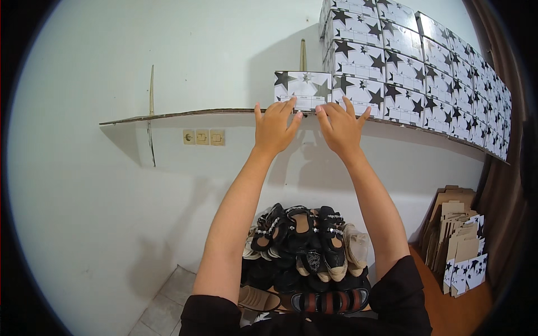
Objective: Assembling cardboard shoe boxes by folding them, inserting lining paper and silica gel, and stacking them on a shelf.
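A white shoe box (302, 87) with black and grey stars sits on the wall shelf (185, 114), at the left end of the bottom row of boxes. Both of my arms reach up to its front. My left hand (274, 127) is at the box's lower left, fingers spread and fingertips at its front face. At the lower right of the same box is my right hand (341, 130), its fingers also spread, some of them overlapping the neighbouring box. Neither hand is wrapped around anything. Whether every fingertip touches the cardboard, I cannot tell.
Matching star-printed boxes (403, 70) stand stacked several high along the right of the shelf. Below me is a pile of black and beige shoes (302, 241). Flattened cardboard boxes (457, 241) lean at the right beside a brown curtain (507, 207). Wall sockets (203, 137) sit under the shelf.
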Action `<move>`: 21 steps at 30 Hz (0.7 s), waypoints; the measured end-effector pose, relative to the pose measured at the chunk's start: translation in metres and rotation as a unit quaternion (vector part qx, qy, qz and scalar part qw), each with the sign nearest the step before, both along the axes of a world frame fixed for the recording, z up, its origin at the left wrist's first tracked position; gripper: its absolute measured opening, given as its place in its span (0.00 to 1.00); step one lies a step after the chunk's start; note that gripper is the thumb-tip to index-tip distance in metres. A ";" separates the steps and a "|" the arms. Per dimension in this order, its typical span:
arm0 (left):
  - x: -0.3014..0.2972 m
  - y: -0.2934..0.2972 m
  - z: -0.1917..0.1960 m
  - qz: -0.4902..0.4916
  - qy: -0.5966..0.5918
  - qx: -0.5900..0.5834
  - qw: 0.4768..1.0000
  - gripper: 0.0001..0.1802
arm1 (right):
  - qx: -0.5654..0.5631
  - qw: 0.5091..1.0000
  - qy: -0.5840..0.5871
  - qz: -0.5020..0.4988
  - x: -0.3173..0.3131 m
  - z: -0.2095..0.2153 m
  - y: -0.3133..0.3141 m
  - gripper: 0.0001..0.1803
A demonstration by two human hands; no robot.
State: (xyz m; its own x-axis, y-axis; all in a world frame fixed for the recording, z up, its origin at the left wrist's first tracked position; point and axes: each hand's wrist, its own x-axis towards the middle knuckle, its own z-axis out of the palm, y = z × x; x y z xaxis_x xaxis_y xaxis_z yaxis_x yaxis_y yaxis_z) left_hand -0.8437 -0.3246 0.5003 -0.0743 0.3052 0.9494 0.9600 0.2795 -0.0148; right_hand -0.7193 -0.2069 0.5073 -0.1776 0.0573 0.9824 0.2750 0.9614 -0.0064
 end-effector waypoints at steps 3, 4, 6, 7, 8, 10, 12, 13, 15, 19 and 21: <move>0.000 0.003 -0.013 -0.035 0.000 0.064 0.997 0.23 | 0.004 0.999 0.032 0.041 0.021 -0.007 -0.006 0.14; 0.002 0.003 -0.024 -0.063 0.021 0.098 0.993 0.22 | 0.042 0.994 0.081 0.056 0.030 -0.017 -0.006 0.13; 0.014 0.005 -0.047 -0.096 0.038 0.126 0.987 0.22 | 0.040 0.993 0.086 0.075 0.051 -0.045 -0.011 0.12; 0.022 0.007 -0.061 -0.103 0.045 0.119 0.987 0.22 | 0.043 0.990 0.091 0.098 0.061 -0.062 -0.011 0.11; 0.030 0.010 -0.075 -0.111 0.051 0.111 0.986 0.22 | 0.034 0.991 0.089 0.090 0.070 -0.078 -0.009 0.11; 0.055 0.018 -0.100 -0.137 0.045 0.097 0.985 0.22 | 0.038 0.991 0.095 0.085 0.095 -0.110 -0.005 0.12; 0.079 0.026 -0.128 -0.170 0.040 0.082 0.981 0.23 | -0.001 0.993 0.098 0.067 0.119 -0.141 0.003 0.12; 0.091 0.031 -0.144 -0.189 0.017 0.089 0.978 0.23 | -0.033 0.992 0.101 0.061 0.130 -0.158 0.007 0.11; 0.119 0.043 -0.179 -0.249 -0.036 0.094 0.963 0.21 | -0.079 0.991 0.109 0.020 0.159 -0.193 0.018 0.11; 0.168 0.062 -0.260 -0.370 -0.139 0.076 0.915 0.17 | -0.178 0.974 0.112 -0.079 0.219 -0.268 0.039 0.09; 0.194 0.075 -0.297 -0.411 -0.236 0.062 0.879 0.16 | -0.228 0.957 0.135 -0.119 0.251 -0.304 0.046 0.09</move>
State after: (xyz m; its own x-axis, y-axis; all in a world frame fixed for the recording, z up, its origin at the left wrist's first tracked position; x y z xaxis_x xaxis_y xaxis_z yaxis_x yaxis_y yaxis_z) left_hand -0.6499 -0.2496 0.2037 -0.2708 0.3363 0.9020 0.7300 -0.5390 0.4201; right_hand -0.4685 -0.1609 0.2033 0.1508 0.4987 0.8536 0.4141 0.7521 -0.5126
